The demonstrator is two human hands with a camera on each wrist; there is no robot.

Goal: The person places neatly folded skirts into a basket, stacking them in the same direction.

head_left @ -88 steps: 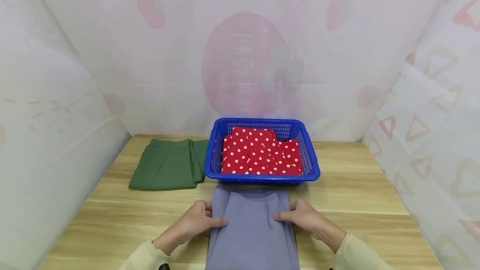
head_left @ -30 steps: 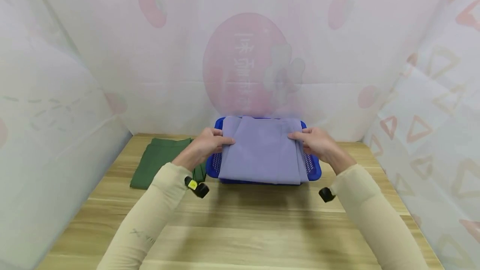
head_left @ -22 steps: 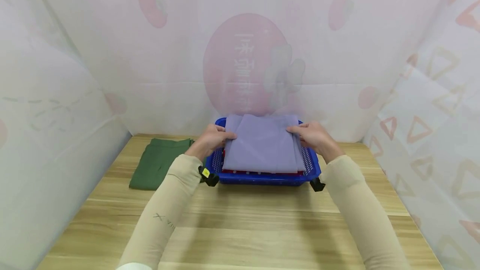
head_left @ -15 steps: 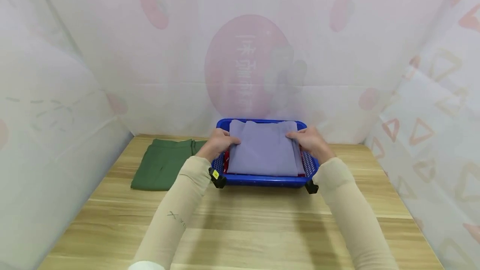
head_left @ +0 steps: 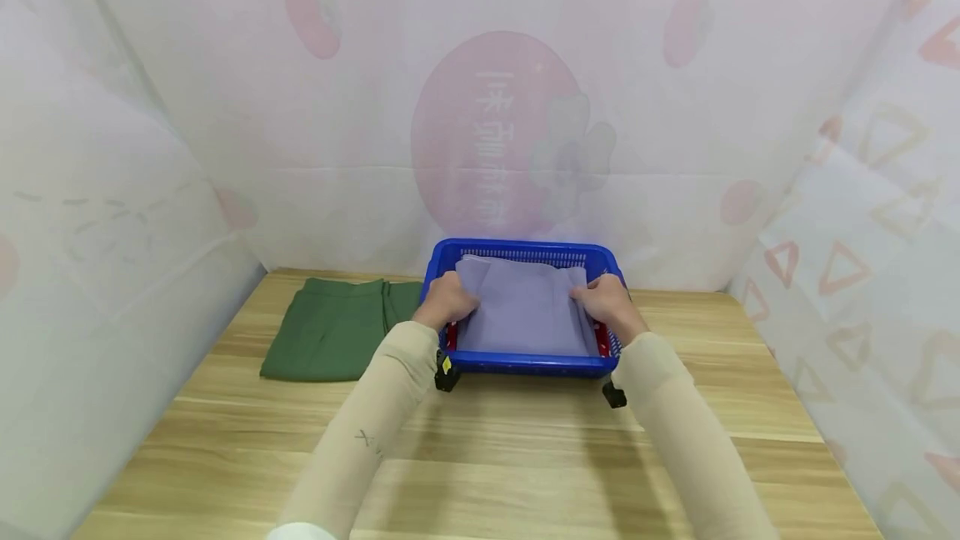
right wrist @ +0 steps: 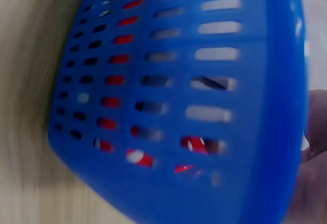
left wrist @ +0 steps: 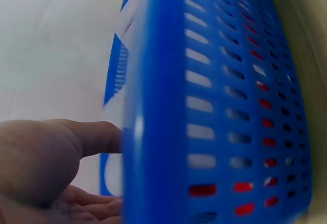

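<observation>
Folded lavender cloth (head_left: 528, 311) lies inside the blue plastic basket (head_left: 532, 363), over red polka-dot fabric (head_left: 602, 338) that peeks out at the sides. My left hand (head_left: 448, 300) pinches the cloth's left edge, and my right hand (head_left: 606, 300) pinches its right edge. Both hands reach in over the basket's side rims. In the left wrist view the perforated basket wall (left wrist: 158, 106) covers the left fingertips, while the thumb (left wrist: 97, 136) stays visible. The right wrist view is mostly filled by the basket's other wall (right wrist: 245, 121), with just part of the right hand showing past the rim.
Folded green fabric (head_left: 326, 332) lies on the wooden table (head_left: 510, 457) left of the basket, right beside it. A printed white backdrop (head_left: 337, 123) stands behind the table, with side panels to left and right.
Both hands have carried the lavender cloth from the table in front up over the basket, then lowered it inside onto the red polka-dot fabric. The green fabric stays put.
</observation>
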